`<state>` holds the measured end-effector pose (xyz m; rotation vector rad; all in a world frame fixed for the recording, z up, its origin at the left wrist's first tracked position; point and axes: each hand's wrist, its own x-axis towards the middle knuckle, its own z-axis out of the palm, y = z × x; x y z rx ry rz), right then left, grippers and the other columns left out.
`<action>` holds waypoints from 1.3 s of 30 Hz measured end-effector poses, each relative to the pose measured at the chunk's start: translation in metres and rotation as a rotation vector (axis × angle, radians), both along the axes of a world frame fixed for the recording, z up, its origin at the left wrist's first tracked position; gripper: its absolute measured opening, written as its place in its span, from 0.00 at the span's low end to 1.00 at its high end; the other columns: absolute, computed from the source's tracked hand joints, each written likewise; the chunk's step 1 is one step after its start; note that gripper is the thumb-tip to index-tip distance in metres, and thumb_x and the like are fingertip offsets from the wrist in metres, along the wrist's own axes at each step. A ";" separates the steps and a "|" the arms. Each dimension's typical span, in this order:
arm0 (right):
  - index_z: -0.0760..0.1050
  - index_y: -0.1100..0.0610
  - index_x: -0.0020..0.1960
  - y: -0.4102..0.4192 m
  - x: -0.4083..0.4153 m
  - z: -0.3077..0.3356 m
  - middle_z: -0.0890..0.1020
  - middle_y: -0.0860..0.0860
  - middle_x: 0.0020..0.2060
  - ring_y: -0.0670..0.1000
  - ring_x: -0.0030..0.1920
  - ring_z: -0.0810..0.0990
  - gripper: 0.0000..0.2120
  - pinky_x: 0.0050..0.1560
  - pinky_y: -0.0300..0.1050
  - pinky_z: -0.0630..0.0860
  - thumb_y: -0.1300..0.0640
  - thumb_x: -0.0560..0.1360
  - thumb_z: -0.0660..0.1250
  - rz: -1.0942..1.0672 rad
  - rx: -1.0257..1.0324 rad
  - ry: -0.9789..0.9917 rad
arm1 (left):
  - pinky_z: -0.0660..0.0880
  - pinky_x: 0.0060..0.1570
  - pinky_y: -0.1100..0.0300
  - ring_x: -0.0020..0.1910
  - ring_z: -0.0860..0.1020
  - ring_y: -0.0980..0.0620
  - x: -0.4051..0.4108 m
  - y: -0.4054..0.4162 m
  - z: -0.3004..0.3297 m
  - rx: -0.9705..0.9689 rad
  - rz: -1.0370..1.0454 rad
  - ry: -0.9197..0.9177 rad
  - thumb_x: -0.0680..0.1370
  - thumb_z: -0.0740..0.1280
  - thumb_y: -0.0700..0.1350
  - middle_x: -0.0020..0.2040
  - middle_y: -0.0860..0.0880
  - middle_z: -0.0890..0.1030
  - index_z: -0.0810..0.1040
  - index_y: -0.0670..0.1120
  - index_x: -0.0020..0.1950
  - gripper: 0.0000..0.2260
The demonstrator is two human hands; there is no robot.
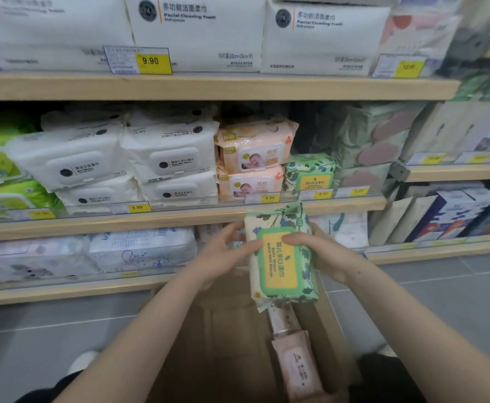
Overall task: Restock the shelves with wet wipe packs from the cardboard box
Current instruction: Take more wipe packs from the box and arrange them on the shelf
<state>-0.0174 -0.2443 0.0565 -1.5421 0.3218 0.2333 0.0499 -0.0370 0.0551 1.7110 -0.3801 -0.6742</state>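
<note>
I count two green floral packs: one (281, 254) in my hands and one (310, 173) near the right end of the middle shelf (179, 219). Beside it stand two peach baby packs (255, 146), stacked, and four white packs (162, 152) in two stacks. Two pink packs (296, 365) lie in the box (223, 330), at its right side.

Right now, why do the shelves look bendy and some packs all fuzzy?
In the head view, the wide lens bows the wooden shelf edges; the green floral wipe pack, held by the left hand and right hand, looks fairly sharp, while the packs at the right edge smear with blur, and light glares off the white facial towel packs.
</note>
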 end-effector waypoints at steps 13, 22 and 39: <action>0.63 0.46 0.70 0.000 -0.005 0.007 0.83 0.49 0.55 0.49 0.52 0.83 0.39 0.52 0.48 0.80 0.56 0.64 0.79 0.116 -0.219 -0.007 | 0.79 0.50 0.45 0.57 0.78 0.49 -0.012 -0.019 -0.017 -0.296 0.265 0.139 0.61 0.79 0.46 0.62 0.49 0.76 0.68 0.54 0.61 0.32; 0.62 0.45 0.72 -0.022 -0.018 0.016 0.81 0.49 0.57 0.49 0.55 0.82 0.47 0.56 0.51 0.79 0.67 0.61 0.79 0.132 -0.277 -0.184 | 0.78 0.55 0.54 0.58 0.76 0.54 -0.018 -0.034 -0.024 -0.132 0.074 -0.153 0.57 0.80 0.51 0.59 0.51 0.76 0.66 0.56 0.58 0.35; 0.55 0.46 0.72 -0.103 0.102 0.087 0.69 0.57 0.64 0.60 0.64 0.67 0.45 0.63 0.58 0.65 0.52 0.62 0.78 0.167 -1.571 -0.728 | 0.59 0.68 0.45 0.72 0.58 0.42 0.172 -0.127 0.087 0.756 -0.051 -1.175 0.77 0.62 0.53 0.75 0.47 0.59 0.53 0.59 0.75 0.29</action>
